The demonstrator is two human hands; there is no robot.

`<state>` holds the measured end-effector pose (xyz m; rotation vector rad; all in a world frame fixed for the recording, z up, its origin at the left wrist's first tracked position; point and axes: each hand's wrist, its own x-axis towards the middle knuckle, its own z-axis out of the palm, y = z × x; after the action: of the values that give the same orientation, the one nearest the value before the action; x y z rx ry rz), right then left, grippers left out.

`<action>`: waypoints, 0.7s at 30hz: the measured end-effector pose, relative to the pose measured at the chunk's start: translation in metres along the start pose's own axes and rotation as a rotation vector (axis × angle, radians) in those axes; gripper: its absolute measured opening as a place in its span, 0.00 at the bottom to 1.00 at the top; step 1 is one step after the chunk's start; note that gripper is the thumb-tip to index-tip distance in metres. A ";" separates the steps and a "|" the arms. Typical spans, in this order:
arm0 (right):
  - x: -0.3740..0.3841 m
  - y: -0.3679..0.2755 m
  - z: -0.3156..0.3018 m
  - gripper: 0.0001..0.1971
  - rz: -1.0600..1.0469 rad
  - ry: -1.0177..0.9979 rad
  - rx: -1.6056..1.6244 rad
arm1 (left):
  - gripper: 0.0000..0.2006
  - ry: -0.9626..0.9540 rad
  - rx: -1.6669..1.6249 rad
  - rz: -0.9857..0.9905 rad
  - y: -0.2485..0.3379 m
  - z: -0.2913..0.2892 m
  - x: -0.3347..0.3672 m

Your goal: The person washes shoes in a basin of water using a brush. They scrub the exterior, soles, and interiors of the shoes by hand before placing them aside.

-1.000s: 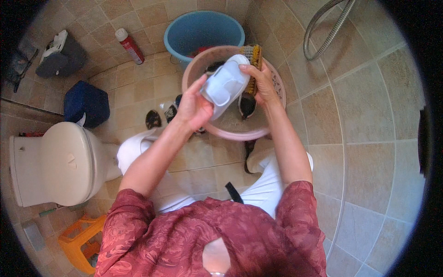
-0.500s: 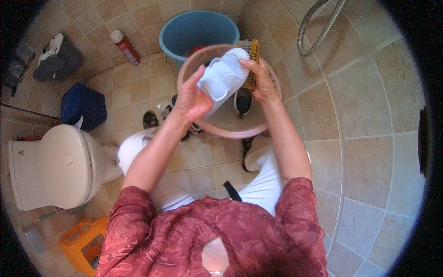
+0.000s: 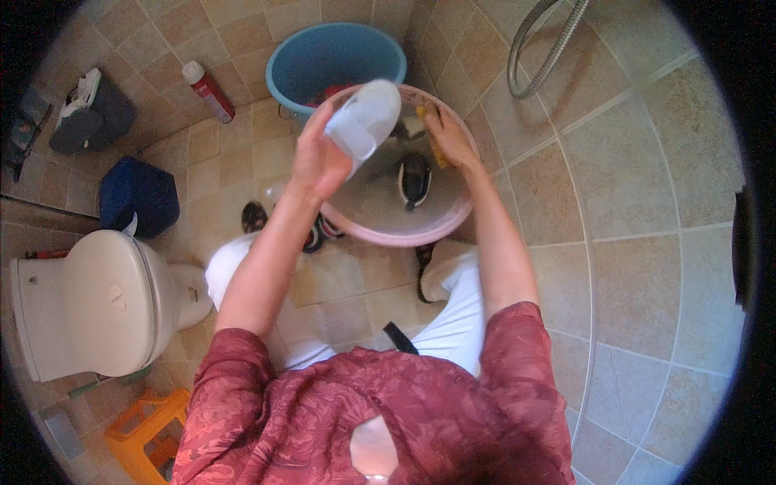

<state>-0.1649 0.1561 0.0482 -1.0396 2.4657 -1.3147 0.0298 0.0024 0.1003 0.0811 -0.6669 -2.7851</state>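
Note:
My left hand (image 3: 314,160) is closed round a pale white slipper (image 3: 365,120), held up over the left side of a pink basin (image 3: 386,239). My right hand (image 3: 450,137) is down inside the basin's right side, its fingers wrapped round a yellow-bristled scrubbing brush (image 3: 437,149); much of the brush is hidden by the hand. Cloudy water lies in the basin. A black shoe with a pale edge (image 3: 414,180) sits in that water between my hands. Another dark and pale item (image 3: 411,127) beside the brush is too unclear to name.
Behind the basin stands a blue tub (image 3: 335,69) with something red inside. A red spray can (image 3: 208,93) and a dark blue bin (image 3: 139,196) are farther left. The toilet (image 3: 113,295) and an orange stool (image 3: 145,428) flank my left. A shower hose (image 3: 558,52) hangs at right.
My right hand has lowered the brush from beside the slipper into the basin. The left hand has drawn the slipper slightly leftward, away from the brush.

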 end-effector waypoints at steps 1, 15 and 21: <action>-0.002 0.014 0.008 0.33 0.080 -0.028 -0.167 | 0.22 -0.004 0.001 0.001 -0.004 -0.005 0.004; -0.034 0.059 0.036 0.34 0.232 0.014 -0.671 | 0.38 0.102 -0.081 -0.131 -0.047 -0.059 0.028; -0.013 -0.001 0.019 0.32 0.199 0.158 -0.195 | 0.35 0.173 -0.003 -0.086 -0.051 -0.057 0.026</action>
<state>-0.1461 0.1515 0.0351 -0.7260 2.7769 -1.1555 -0.0015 0.0136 0.0263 0.3534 -0.6290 -2.8187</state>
